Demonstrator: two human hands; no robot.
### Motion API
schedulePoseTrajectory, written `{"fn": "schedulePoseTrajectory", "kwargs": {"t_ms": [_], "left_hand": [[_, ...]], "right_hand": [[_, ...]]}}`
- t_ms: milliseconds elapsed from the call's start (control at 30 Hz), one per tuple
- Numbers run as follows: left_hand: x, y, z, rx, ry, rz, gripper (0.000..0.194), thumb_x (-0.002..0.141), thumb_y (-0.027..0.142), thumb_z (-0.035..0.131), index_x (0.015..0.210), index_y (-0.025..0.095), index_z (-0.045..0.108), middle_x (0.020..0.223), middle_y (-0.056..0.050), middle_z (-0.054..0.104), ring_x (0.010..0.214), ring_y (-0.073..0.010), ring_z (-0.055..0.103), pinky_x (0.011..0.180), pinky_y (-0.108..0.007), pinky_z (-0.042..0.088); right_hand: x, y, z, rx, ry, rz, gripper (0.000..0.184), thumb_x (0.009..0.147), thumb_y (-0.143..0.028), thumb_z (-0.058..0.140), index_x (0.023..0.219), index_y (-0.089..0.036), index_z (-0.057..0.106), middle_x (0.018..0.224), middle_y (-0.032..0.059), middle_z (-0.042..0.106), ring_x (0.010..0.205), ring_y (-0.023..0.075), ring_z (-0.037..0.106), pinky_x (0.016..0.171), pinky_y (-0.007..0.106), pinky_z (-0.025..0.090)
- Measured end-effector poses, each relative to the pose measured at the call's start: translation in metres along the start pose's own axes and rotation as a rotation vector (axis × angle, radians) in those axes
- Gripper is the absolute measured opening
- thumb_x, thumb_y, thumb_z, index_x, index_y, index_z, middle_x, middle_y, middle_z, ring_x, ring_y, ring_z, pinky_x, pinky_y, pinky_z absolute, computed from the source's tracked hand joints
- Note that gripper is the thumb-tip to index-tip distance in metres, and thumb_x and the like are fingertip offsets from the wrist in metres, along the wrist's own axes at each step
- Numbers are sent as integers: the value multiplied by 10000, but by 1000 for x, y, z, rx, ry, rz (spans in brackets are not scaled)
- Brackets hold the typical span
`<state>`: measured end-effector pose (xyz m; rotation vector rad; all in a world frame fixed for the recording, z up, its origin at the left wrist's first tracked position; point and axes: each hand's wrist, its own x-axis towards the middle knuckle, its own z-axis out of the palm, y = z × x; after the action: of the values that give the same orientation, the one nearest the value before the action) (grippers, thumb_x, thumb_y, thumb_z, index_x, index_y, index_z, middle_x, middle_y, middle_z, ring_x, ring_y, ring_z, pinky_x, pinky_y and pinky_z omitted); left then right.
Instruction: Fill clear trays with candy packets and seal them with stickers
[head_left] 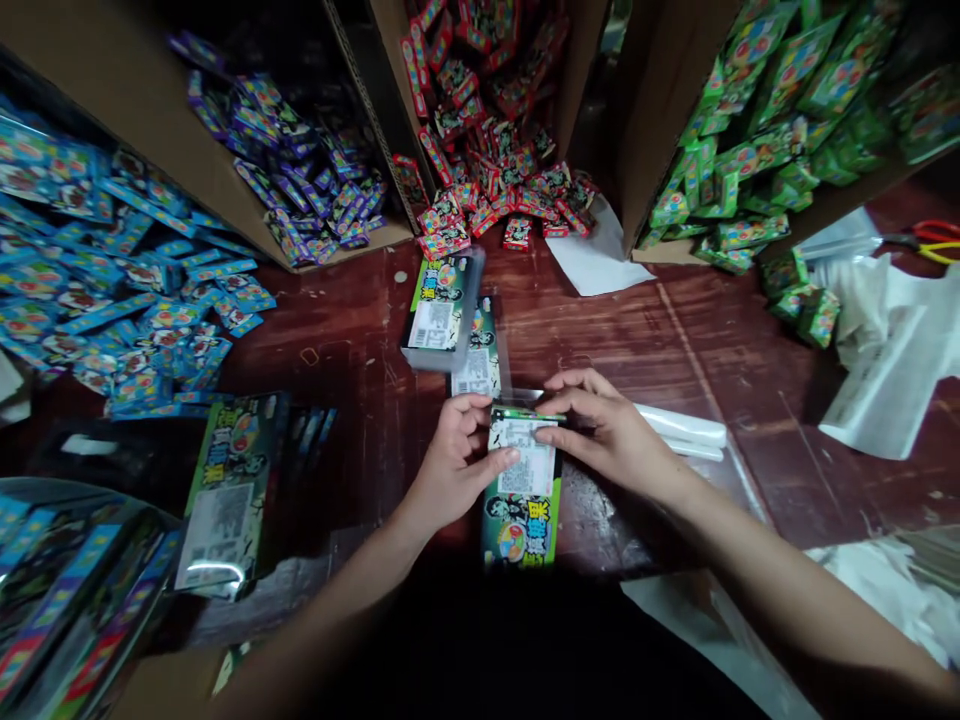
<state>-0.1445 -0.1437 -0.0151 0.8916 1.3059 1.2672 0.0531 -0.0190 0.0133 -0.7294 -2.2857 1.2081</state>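
On the dark red table (720, 360) both my hands meet on a green-and-black printed pack (523, 510) with a white barcode label. My left hand (450, 465) pinches its upper left edge, thumb on the label. My right hand (607, 430) presses on its top right edge with curled fingers. Two more similar packs (439, 310) lie in a row just beyond, toward the boxes. A stack of clear plastic sleeves (686, 430) lies under and right of my right hand.
Open cardboard boxes line the back: purple packets (300, 170), red packets (487, 120), green packets (757, 130). Blue packets (112, 270) spill at left. A larger printed pack (225, 490) lies lower left. White plastic wrap (885, 340) and red-handled scissors (934, 238) sit at right.
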Motion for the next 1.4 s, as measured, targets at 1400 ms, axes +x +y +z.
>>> {"fn": "schedulePoseTrajectory", "kwargs": {"t_ms": [1400], "left_hand": [[33,45,-2,363,-148,-128,156,874,313,685,875,170,746,880,-43,751,826,-178,672,798,-305,506]], "right_hand": [[-24,-7,16,434,169,488,305,838,-506,743,852,-201,736,825,25,735,754,189,658,727,323,528]]}}
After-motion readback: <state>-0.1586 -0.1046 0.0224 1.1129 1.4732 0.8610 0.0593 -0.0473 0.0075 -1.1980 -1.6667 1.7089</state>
